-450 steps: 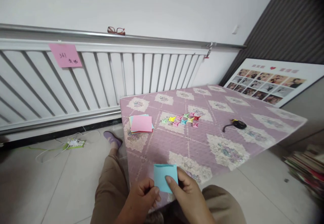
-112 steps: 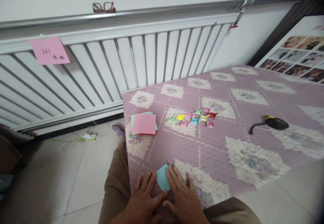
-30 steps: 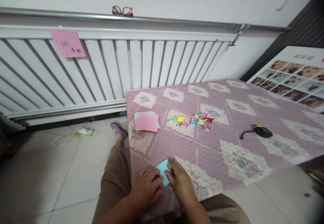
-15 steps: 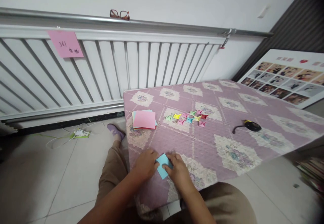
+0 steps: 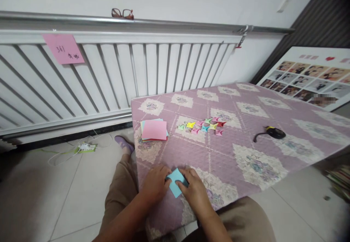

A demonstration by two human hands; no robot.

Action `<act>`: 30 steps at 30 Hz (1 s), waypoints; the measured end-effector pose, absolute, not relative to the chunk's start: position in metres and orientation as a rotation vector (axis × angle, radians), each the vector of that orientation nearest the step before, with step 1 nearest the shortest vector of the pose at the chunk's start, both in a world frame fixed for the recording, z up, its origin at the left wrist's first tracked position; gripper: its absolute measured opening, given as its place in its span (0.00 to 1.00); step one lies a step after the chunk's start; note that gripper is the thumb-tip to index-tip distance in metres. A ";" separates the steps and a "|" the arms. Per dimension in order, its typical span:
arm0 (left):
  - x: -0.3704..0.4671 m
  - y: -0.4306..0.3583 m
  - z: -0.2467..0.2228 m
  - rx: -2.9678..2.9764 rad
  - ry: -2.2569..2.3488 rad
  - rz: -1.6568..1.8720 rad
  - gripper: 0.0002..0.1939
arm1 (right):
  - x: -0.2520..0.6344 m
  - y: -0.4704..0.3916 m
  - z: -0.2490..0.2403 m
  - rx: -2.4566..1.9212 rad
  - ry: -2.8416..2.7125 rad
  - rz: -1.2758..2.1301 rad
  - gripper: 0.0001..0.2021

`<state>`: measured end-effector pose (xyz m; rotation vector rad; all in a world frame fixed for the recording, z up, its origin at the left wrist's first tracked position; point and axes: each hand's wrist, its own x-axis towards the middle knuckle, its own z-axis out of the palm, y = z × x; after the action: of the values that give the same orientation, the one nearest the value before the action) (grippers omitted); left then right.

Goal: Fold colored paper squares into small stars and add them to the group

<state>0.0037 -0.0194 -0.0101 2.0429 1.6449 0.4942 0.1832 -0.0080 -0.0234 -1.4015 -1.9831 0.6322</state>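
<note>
A folded light-blue paper square (image 5: 176,188) lies between my two hands near the front edge of the table, one corner pointing toward me. My left hand (image 5: 156,183) grips its left corner, thumb on top. From the right, my right hand (image 5: 194,188) pinches it, with the thumb lying across the upper face and the fingers curled behind. Beyond the hands, several small folded paper pieces (image 5: 205,128) in green, yellow, pink, blue and red stand in rows. A stack of coloured paper sheets (image 5: 154,130), pink uppermost, sits at the table's left side.
The table wears a purple flowered cloth (image 5: 188,151). A black object with a strap (image 5: 275,132) lies on its right part. Behind stands a white radiator (image 5: 164,67) with a pink note (image 5: 64,49); glasses (image 5: 122,13) rest on the pipe. A power strip (image 5: 85,148) is on the floor.
The view has shifted slightly. My hands stay on the blue paper; the right thumb has moved a little and the left thumb shows more clearly on the paper's left side.
</note>
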 end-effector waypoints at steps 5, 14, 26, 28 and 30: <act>0.003 -0.020 -0.014 2.049 1.633 0.522 0.08 | 0.186 -0.009 -0.025 -1.337 -2.013 0.631 0.05; -0.011 -0.002 -0.008 2.219 1.427 0.330 0.03 | 0.192 -0.005 -0.022 -1.323 -2.168 0.600 0.06; -0.012 -0.002 -0.015 2.383 1.335 0.273 0.07 | 0.207 -0.007 -0.029 -1.263 -2.290 0.519 0.05; -0.012 -0.003 -0.016 2.411 1.340 0.264 0.07 | 0.208 -0.007 -0.031 -1.227 -2.297 0.500 0.05; -0.011 -0.005 -0.018 2.435 1.367 0.265 0.08 | 0.209 -0.008 -0.032 -1.191 -2.300 0.477 0.06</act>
<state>-0.0113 -0.0050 -0.0176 2.4347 1.3674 0.2645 0.2090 -0.0076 -0.0322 -1.1909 -2.3004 0.4771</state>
